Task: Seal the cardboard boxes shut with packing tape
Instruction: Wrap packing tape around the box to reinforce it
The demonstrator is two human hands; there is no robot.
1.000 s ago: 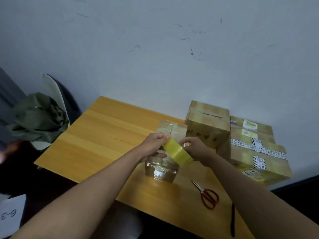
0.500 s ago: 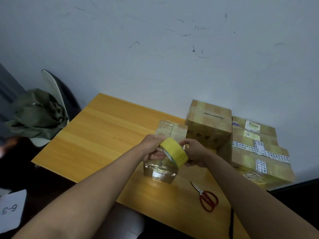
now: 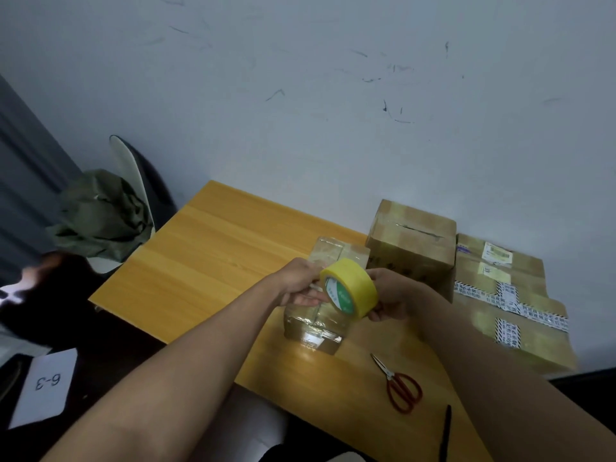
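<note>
- Yellow tape roll [image 3: 350, 288] held in the air over the small taped box [image 3: 320, 315], near desk [image 3: 206, 261] centre. Roll axis runs roughly 8-to-2 o'clock; the open core with its green-white label faces 8 o'clock, toward the camera's lower left. Yellow outer band faces up and right.
- Left hand [image 3: 300, 283] at 9 o'clock of the roll: fingers curled, thumb under, gripping the roll's near rim. Exact contact at the core is hidden behind the roll.
- Right hand [image 3: 390, 298] at 3 o'clock of the roll: fingers wrapped round the far side and lower edge, holding it. No free tape end visible; can't tell if any is peeled.
- Small box sits upright, glossy with clear tape, long side running 12-to-6.
- Medium cardboard box [image 3: 413, 241] at 1 o'clock of the roll, top seam showing a dark slit. Large flat box [image 3: 513, 305] at 3 o'clock, with black-white printed tape, touching the medium one.
- Red-handled scissors [image 3: 398, 383] at 5 o'clock, blades closed, tips pointing 11. Black pen [image 3: 445, 431] further at 5 o'clock.
- Versus 0.5 s ago: roll turned so the label face shows more fully; hands in much the same spot over the small box. Boxes, scissors unmoved.
</note>
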